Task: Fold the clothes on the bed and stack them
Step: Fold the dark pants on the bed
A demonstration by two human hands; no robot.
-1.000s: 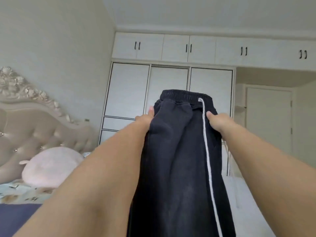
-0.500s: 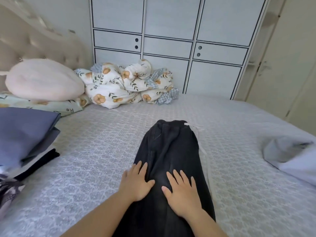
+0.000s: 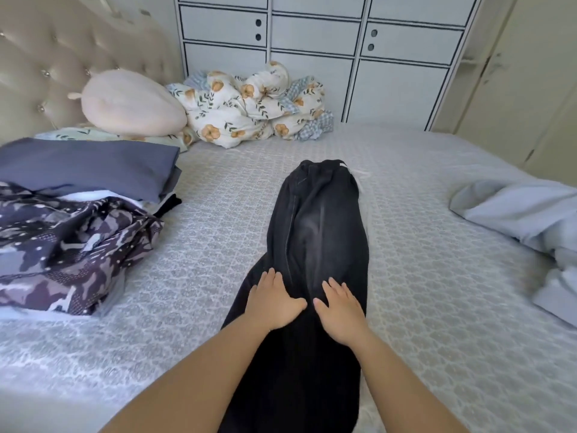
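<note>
Nearest the camera, both forearms reach forward over the grey patterned bed (image 3: 437, 276), and the left hand (image 3: 273, 300) and right hand (image 3: 340, 309) lie flat, side by side, on the black trousers (image 3: 321, 232). The fingers are straight and spread, palms pressing down rather than gripping, thumbs almost meeting over the middle of the cloth; this looks like smoothing, so that the fabric lies flat before a fold is made. The trousers run lengthwise away from the person, legs laid one over the other in a narrow strip, the waistband at the far end with a white drawstring (image 3: 359, 173) trailing beside it. That lengthwise lay probably suits folding the far end back toward the near one. To the left, well apart from the trousers, a patterned purple garment (image 3: 68, 242) lies crumpled, likely waiting its turn, and just behind it sits a stack of folded clothes (image 3: 90, 165) topped in blue-grey, the probable place for the trousers once folded. At the right edge lies a pale blue garment (image 3: 515, 210), unfolded. Farther off, a pink cushion (image 3: 131, 103) and a bundled floral quilt (image 3: 249, 104) sit against the headboard (image 3: 46, 57) and the white wardrobe (image 3: 359, 57).
</note>
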